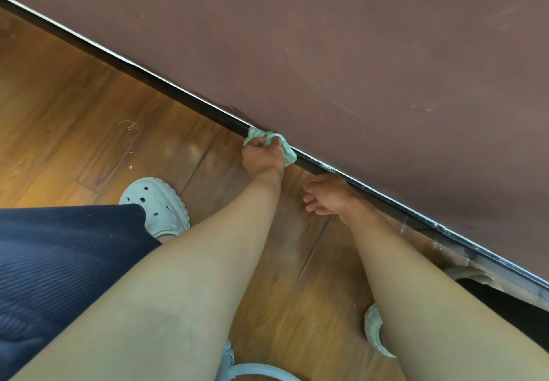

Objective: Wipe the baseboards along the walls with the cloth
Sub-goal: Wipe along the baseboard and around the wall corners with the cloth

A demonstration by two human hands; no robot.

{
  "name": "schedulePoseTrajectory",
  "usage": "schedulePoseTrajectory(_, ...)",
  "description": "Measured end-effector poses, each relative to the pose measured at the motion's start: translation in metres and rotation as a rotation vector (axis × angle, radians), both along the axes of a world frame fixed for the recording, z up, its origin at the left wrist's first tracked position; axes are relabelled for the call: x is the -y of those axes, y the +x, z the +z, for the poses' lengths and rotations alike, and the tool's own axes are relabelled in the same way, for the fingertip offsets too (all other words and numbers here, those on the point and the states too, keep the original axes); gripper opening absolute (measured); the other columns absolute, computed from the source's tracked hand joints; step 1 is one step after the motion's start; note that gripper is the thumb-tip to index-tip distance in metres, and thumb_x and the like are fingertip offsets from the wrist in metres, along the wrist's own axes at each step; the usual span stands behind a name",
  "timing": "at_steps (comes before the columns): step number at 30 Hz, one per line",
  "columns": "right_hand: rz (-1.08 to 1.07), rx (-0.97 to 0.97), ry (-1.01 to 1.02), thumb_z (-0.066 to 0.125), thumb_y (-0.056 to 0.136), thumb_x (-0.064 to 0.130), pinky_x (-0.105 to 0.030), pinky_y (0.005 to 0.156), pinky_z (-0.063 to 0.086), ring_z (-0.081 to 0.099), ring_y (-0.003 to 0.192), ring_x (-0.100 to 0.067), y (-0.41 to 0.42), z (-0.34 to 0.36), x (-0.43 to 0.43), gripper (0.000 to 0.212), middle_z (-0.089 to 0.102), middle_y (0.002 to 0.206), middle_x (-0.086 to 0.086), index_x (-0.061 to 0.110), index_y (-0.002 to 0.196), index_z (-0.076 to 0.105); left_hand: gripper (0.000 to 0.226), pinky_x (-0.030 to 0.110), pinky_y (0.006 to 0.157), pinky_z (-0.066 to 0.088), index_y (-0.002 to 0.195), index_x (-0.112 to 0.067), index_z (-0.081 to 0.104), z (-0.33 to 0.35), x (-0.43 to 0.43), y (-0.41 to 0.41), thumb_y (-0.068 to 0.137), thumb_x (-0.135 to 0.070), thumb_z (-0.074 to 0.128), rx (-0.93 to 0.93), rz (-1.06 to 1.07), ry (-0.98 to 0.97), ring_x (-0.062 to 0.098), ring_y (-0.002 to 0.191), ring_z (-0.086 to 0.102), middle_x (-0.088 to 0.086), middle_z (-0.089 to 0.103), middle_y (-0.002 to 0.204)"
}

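Note:
A dark baseboard (184,97) with a thin white top edge runs diagonally from upper left to lower right, below a brown wall (356,39). My left hand (263,155) grips a bunched pale green cloth (286,149) and presses it against the baseboard near the picture's middle. My right hand (326,195) hangs just to the right, close to the baseboard, fingers loosely spread and holding nothing.
The wooden floor (89,98) stretches to the left, with a bit of thread on it (129,125). My pale clogs (157,202) (375,330) stand on it. White dust lies along the baseboard at lower right (439,226). A damaged gap shows there (469,276).

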State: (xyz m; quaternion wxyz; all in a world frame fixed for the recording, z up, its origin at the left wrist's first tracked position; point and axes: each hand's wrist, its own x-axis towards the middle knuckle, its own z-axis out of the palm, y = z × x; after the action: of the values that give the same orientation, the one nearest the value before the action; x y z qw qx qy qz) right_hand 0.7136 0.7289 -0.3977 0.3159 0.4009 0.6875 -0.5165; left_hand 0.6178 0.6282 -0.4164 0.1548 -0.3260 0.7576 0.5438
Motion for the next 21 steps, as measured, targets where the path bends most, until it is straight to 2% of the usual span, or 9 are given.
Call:
schedulePoseTrajectory(2,0.006,0.005,-0.003,0.051,0.102,0.023,-0.028,0.071,0.055,0.067,0.075,-0.018,0.002,-0.001,0.002,0.029,0.069,0.093,-0.005,0.013,0.128,0.057,0.026,0.030,0.096,0.052,0.106,-0.009,0.067,0.002,-0.001,-0.001,0.087,-0.026,0.074,-0.003,0.003,-0.023,0.026,0.107,0.068,0.010,0.070,0.117)
schedulePoseTrajectory(5,-0.001,-0.002,-0.005,0.052,0.102,0.024,-0.027,0.070,0.056,0.068,0.074,-0.017,0.006,-0.002,-0.001,0.031,0.069,0.092,-0.003,0.013,0.130,0.058,0.032,0.022,0.093,0.045,0.122,-0.009,0.067,0.007,0.006,-0.012,0.094,-0.024,0.065,-0.037,0.066,-0.064,0.024,0.115,0.065,0.008,0.068,0.125)
schedulePoseTrajectory(8,-0.026,-0.009,-0.001,0.051,0.102,0.023,-0.031,0.078,0.057,0.069,0.079,-0.019,0.009,-0.001,-0.007,0.031,0.070,0.098,-0.006,0.012,0.130,0.057,0.035,0.018,0.086,0.041,0.129,-0.010,0.064,0.008,0.009,-0.019,0.097,-0.024,0.060,-0.022,0.075,-0.079,0.023,0.118,0.063,0.007,0.065,0.131)
schedulePoseTrajectory(11,-0.058,-0.013,-0.001,0.050,0.103,0.023,-0.032,0.079,0.057,0.070,0.083,-0.021,0.012,0.000,-0.010,0.030,0.071,0.100,-0.008,0.013,0.129,0.057,0.037,0.021,0.091,0.045,0.125,-0.007,0.065,0.006,0.007,-0.012,0.094,-0.027,0.066,0.002,0.008,-0.061,0.024,0.116,0.064,0.009,0.066,0.129)
schedulePoseTrajectory(15,-0.071,-0.005,-0.010,0.050,0.102,0.022,-0.031,0.078,0.056,0.070,0.083,-0.022,0.011,-0.002,-0.006,0.028,0.070,0.098,-0.007,0.012,0.127,0.058,0.034,0.034,0.092,0.057,0.109,-0.006,0.069,-0.003,0.000,0.003,0.083,-0.026,0.077,0.044,-0.060,0.010,0.026,0.100,0.070,0.012,0.072,0.114)
schedulePoseTrajectory(18,-0.066,-0.004,-0.027,0.051,0.102,0.024,-0.031,0.077,0.056,0.070,0.081,-0.021,0.010,-0.004,-0.003,0.028,0.071,0.096,-0.006,0.014,0.127,0.059,0.035,0.034,0.092,0.057,0.111,-0.008,0.067,-0.003,0.002,-0.001,0.084,-0.026,0.077,0.021,-0.011,0.011,0.022,0.098,0.069,0.006,0.070,0.110)
schedulePoseTrajectory(21,-0.080,-0.022,-0.034,0.051,0.102,0.026,-0.031,0.077,0.057,0.071,0.082,-0.020,0.012,-0.004,-0.005,0.029,0.071,0.097,-0.005,0.013,0.127,0.060,0.034,0.035,0.095,0.056,0.117,-0.010,0.067,0.000,0.007,-0.016,0.087,-0.027,0.073,0.000,0.111,0.049,0.023,0.101,0.069,0.007,0.071,0.115)
